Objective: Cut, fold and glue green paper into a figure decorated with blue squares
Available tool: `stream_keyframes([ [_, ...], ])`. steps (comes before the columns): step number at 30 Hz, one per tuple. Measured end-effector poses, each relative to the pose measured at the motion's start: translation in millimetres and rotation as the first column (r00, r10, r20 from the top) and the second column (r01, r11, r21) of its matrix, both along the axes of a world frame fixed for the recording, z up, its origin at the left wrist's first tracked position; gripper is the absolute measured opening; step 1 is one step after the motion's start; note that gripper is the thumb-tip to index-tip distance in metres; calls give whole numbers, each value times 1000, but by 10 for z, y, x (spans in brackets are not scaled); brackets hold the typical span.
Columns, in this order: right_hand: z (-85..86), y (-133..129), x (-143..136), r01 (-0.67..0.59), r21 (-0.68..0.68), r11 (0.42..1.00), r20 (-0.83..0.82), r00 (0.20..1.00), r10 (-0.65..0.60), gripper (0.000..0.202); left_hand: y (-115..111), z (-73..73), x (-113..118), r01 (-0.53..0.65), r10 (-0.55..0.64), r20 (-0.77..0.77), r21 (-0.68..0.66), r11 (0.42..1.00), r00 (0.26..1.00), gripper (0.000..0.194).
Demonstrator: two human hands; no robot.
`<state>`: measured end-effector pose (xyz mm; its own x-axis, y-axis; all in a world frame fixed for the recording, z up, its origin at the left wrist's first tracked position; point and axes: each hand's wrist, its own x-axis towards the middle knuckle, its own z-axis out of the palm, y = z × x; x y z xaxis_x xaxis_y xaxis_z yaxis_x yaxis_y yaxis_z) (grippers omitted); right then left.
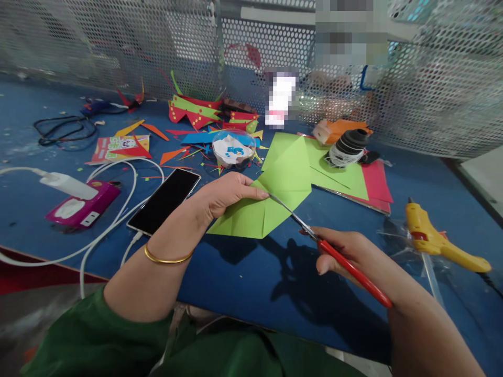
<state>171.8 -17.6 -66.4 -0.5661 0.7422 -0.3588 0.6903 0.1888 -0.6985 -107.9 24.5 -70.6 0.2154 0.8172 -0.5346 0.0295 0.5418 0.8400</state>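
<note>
A creased light green paper (288, 167) is held above the blue table by my left hand (236, 189), its thumb and fingers pinching the left part of the sheet. My right hand (341, 251) is closed around scissors with red handles (353, 272). The metal blades point up and left, and their tips meet the paper beside my left fingertips. Whether the blades are parted is hard to tell. Behind the held sheet lie more green sheets (334, 173) and red paper (377, 180).
A phone (167, 201) and a purple power block (84, 204) with white cables are at left. Paper scraps and a round dish (233, 148) sit farther back. A yellow glue gun (436, 238) lies at right, a black cone (348, 146) behind. A perforated metal screen (259, 47) borders the back.
</note>
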Motion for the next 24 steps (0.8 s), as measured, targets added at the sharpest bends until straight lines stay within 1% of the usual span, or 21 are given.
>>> stream_keyframes([
  [5,-29,3,2,9,67,998,5,1000,-9,70,-6,24,4,-8,8,14,-4,1000,1000,17],
  [12,-51,-3,13,3,88,996,21,1000,-4,72,-12,35,8,-9,9,-8,4,1000,1000,21],
  [19,-3,1,-10,-5,52,999,20,1000,4,68,-15,24,8,27,-28,20,45,999,999,17],
  [24,17,-4,-14,-2,36,999,16,1000,2,63,-18,14,10,27,-28,19,34,999,999,15],
])
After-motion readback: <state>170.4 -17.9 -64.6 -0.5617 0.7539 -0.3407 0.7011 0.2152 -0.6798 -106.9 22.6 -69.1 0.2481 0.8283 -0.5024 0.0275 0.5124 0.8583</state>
